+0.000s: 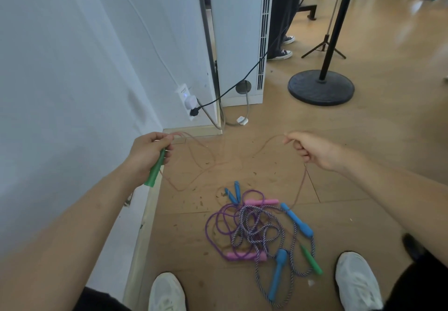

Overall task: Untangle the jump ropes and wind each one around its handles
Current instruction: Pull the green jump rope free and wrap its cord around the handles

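Note:
My left hand (150,151) grips a green handle (155,170) with loops of a thin pink-brown rope (201,162) gathered at its top. My right hand (308,149) pinches the same rope farther along; from there it hangs down toward the floor pile. On the floor between my shoes lies a tangle (257,230): a purple rope with two pink handles (263,202), a striped rope with thick blue handles (298,221), two small blue handles (234,193), and a second green handle (312,261).
A white wall and baseboard (143,238) run along the left. A wall socket with plugs (190,103) and cables sits ahead, beside a white cabinet (242,43). A black round stand base (321,87), a tripod and another person's legs stand farther back. My white shoes (167,291) flank the pile.

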